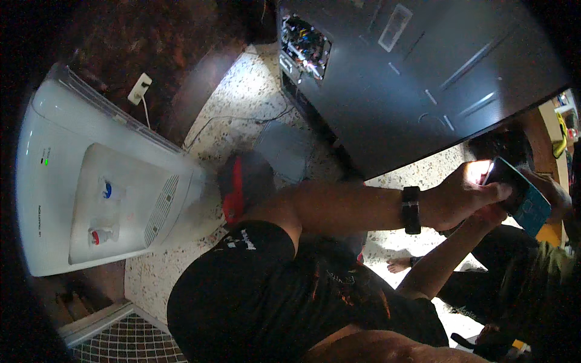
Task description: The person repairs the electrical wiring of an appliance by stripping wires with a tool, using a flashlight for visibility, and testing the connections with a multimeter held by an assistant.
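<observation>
My left hand [461, 198], below a watch-banded wrist, is closed round a phone [528, 207] in a teal case, its thumb over the dark face. A bright light shines at the phone's upper left corner. My right hand [489, 213] is closed at the phone's lower side, beneath the left hand, its fingers partly hidden. Above my arms stands a large dark metal panel [423, 66], an appliance or screen back, with an opening [305, 45] showing electronic parts and wires.
A white water dispenser [48, 212] stands at left, beside a plug strip [140, 89] and a wire grid [121, 339]. A grey flat piece [281, 151] and a cable lie on the speckled floor [221, 103]. Another person's bare foot [398, 265] and dark-clothed leg [466, 287] are at lower right.
</observation>
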Demonstrator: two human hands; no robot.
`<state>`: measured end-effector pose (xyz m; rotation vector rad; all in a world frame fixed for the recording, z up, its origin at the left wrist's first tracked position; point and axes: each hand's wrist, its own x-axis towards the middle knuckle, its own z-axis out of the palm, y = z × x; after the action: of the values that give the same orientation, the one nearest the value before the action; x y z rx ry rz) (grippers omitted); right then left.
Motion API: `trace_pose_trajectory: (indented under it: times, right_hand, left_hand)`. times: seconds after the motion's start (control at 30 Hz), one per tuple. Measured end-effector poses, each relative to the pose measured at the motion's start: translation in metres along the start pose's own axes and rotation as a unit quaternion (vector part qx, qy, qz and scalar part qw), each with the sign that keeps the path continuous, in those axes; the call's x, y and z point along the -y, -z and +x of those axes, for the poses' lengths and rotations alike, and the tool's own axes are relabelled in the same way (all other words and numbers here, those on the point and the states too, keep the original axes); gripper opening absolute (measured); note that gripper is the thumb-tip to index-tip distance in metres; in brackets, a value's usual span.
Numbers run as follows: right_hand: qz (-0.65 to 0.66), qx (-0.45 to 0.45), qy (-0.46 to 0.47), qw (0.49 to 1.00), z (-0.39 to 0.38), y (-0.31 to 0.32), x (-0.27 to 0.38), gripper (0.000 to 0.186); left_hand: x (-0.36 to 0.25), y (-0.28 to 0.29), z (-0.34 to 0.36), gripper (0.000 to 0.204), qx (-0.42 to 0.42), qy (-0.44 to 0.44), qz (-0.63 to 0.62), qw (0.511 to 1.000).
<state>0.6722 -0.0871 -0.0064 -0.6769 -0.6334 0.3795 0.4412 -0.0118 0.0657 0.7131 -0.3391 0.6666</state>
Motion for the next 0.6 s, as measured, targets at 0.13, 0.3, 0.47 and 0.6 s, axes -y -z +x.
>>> trace_pose_trajectory:
  times: [0.13, 0.3, 0.47, 0.6]
  right_hand:
    - [-0.037, -0.009, -0.082, 0.996, -0.051, 0.001, -0.034, 0.073]
    - [-0.072, -0.002, -0.202, 0.977, -0.109, -0.003, -0.073, 0.071]
    - [-0.084, 0.032, -0.325, 0.941, -0.156, -0.015, -0.110, 0.068]
    - [-0.081, 0.059, -0.395, 0.913, -0.184, -0.025, -0.137, 0.067]
  left_hand:
    - [-0.004, 0.004, 0.005, 0.051, 0.009, 0.001, -0.017, 1.000]
    - [-0.005, 0.011, 0.010, 0.035, -0.007, 0.000, -0.070, 0.998]
    - [-0.009, 0.022, 0.018, 0.040, 0.002, -0.020, -0.097, 0.995]
    - [-0.024, 0.030, 0.022, 0.042, 0.009, -0.054, -0.081, 0.995]
